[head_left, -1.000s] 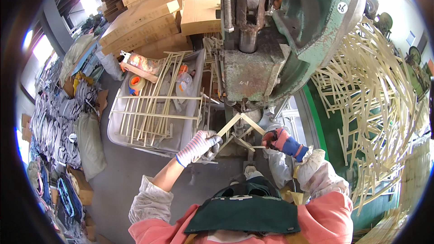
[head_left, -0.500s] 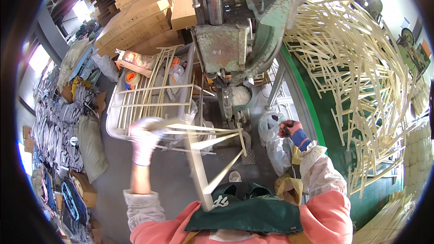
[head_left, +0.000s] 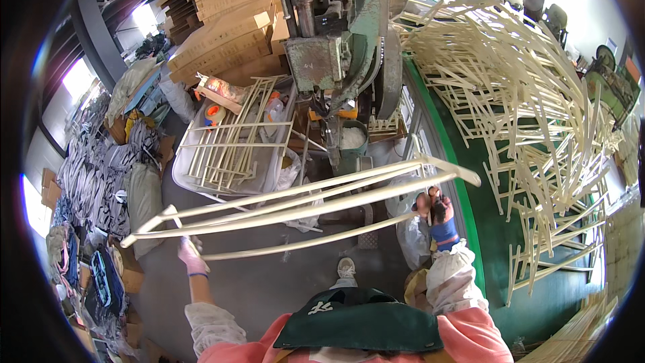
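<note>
- Underfoot, a grey floor point(head_left: 255, 289) ran beneath the work, with one pale shoe point(head_left: 346, 267) showing on it.
- To the right spread a dark green surface point(head_left: 496, 242) with a brighter green edge, heaped with pale strips point(head_left: 510, 94) too many and too tangled to count.
- Cardboard boxes point(head_left: 222, 47) were stacked at the upper left, and grey bundles point(head_left: 94, 181) crowded the left side.
- One green press point(head_left: 316, 64) stood straight ahead, and one green bucket point(head_left: 353, 149) of white material sat beside its lower part.
- One whitish bin point(head_left: 272, 168) stood left of the press, holding one tape roll point(head_left: 215, 114) with an orange core and a lattice of pale rods point(head_left: 232, 148).
- One cream frame point(head_left: 322, 210), with at least four long bars, hung in the air across the person's front, between both hands.
- Two gloved hands held it: the left hand point(head_left: 193, 255) was closed on its lower bar near the left end, the right hand point(head_left: 437, 208) clasped it near the right end.
</note>
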`<move>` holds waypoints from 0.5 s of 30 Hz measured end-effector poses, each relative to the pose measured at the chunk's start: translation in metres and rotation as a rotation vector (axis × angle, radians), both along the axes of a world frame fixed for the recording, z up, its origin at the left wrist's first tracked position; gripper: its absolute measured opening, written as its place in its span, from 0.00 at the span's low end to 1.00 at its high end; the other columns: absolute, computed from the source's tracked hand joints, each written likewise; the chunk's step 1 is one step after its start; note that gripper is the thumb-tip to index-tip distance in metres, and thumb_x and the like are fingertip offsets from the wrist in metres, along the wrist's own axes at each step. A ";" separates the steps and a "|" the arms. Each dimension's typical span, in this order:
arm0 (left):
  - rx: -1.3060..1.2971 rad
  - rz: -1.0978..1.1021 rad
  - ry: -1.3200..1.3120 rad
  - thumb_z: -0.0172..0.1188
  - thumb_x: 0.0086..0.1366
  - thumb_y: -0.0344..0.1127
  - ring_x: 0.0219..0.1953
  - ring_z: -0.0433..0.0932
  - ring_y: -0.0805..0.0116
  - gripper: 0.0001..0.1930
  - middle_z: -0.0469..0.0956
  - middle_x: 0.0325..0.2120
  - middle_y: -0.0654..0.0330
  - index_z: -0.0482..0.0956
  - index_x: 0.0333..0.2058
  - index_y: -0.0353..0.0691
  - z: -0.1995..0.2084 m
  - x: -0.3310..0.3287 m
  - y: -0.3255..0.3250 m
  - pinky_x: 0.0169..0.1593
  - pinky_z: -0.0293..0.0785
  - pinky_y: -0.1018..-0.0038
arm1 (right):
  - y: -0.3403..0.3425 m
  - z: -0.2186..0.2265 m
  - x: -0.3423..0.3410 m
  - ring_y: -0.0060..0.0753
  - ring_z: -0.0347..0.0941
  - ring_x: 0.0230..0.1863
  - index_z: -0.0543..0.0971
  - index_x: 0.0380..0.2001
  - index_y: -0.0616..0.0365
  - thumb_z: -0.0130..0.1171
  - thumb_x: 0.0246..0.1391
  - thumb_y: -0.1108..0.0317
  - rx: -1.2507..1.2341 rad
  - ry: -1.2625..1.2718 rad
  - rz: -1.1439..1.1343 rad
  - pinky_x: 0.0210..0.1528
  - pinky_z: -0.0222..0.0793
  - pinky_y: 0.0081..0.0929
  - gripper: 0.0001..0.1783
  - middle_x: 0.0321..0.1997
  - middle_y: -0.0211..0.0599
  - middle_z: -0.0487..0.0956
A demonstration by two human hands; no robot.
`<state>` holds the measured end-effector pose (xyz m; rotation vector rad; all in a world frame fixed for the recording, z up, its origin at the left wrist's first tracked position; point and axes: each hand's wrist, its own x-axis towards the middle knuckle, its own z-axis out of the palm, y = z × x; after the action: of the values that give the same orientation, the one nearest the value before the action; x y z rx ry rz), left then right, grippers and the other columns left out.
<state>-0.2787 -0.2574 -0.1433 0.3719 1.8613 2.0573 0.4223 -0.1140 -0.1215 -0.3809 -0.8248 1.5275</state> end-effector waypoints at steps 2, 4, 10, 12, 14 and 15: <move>-0.223 0.046 -0.228 0.61 0.55 0.47 0.30 0.74 0.66 0.21 0.75 0.32 0.54 0.74 0.38 0.33 -0.059 -0.003 -0.032 0.33 0.72 0.69 | -0.019 0.045 -0.008 0.22 0.60 0.17 0.69 0.34 0.50 0.48 0.60 0.58 -0.057 -0.068 0.031 0.30 0.67 0.28 0.08 0.23 0.33 0.69; -0.412 0.051 -0.263 0.59 0.55 0.42 0.36 0.73 0.62 0.21 0.74 0.38 0.52 0.73 0.41 0.30 -0.099 -0.001 -0.071 0.43 0.70 0.68 | -0.038 0.073 -0.027 0.22 0.58 0.15 0.69 0.32 0.53 0.51 0.58 0.59 -0.170 -0.164 -0.019 0.26 0.65 0.27 0.10 0.19 0.31 0.66; -0.049 -0.345 -0.058 0.45 0.65 0.53 0.43 0.74 0.61 0.30 0.70 0.51 0.52 0.65 0.53 0.30 -0.060 0.105 -0.052 0.48 0.70 0.62 | -0.059 0.100 -0.094 0.18 0.67 0.21 0.69 0.32 0.62 0.50 0.59 0.63 -0.025 -0.629 0.314 0.21 0.61 0.17 0.11 0.25 0.31 0.73; 0.593 -1.004 -1.090 0.46 0.67 0.43 0.47 0.74 0.63 0.27 0.63 0.56 0.50 0.57 0.59 0.34 -0.014 0.155 -0.015 0.44 0.74 0.73 | -0.055 0.102 -0.112 0.18 0.69 0.24 0.70 0.32 0.62 0.50 0.59 0.66 0.003 -0.733 0.403 0.25 0.65 0.18 0.09 0.24 0.30 0.72; 0.166 -1.437 -0.434 0.42 0.68 0.43 0.44 0.71 0.75 0.24 0.66 0.54 0.55 0.61 0.56 0.32 0.023 0.206 0.014 0.44 0.69 0.85 | -0.046 0.103 -0.121 0.18 0.70 0.24 0.70 0.32 0.62 0.49 0.58 0.70 0.085 -0.907 0.411 0.26 0.66 0.18 0.06 0.23 0.29 0.72; -0.115 -1.437 0.553 0.45 0.67 0.37 0.42 0.72 0.77 0.20 0.72 0.49 0.57 0.67 0.52 0.30 0.036 0.233 0.029 0.44 0.69 0.84 | -0.039 0.104 -0.123 0.18 0.70 0.23 0.70 0.33 0.62 0.48 0.57 0.72 0.151 -1.016 0.386 0.25 0.66 0.18 0.05 0.22 0.29 0.73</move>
<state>-0.0461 -0.2284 -0.1069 1.7205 1.1568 0.8501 0.2994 -0.1531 -0.0179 -0.9586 -1.8761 1.5731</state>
